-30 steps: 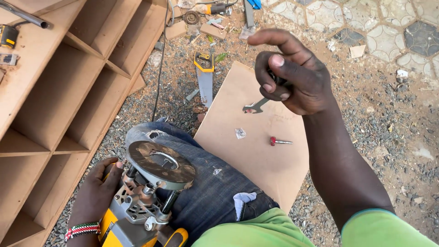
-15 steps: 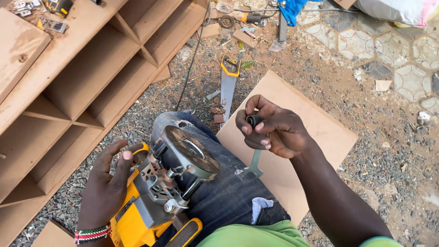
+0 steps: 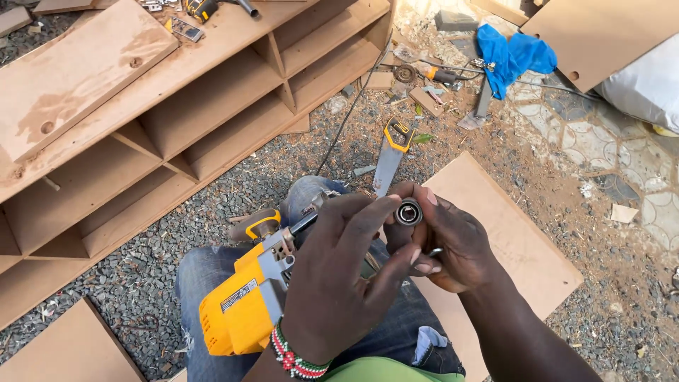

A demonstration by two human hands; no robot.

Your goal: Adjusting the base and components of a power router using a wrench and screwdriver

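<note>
Now both hands have met over the lap: the right hand [image 3: 453, 247] pinches a small metal collar [image 3: 408, 211], the left hand [image 3: 339, 283] touching it, off the yellow router [image 3: 244, 304] resting on the thighs.

Router [image 3: 240, 311] on lap (shelf unit [image 3: 177, 113] left, handsaw [image 3: 391, 152] ahead).

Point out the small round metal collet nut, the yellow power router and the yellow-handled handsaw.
small round metal collet nut [image 3: 408, 211], head view, open end face.
yellow power router [image 3: 237, 311], head view, yellow motor housing.
yellow-handled handsaw [image 3: 388, 166], head view, grey blade.
</note>
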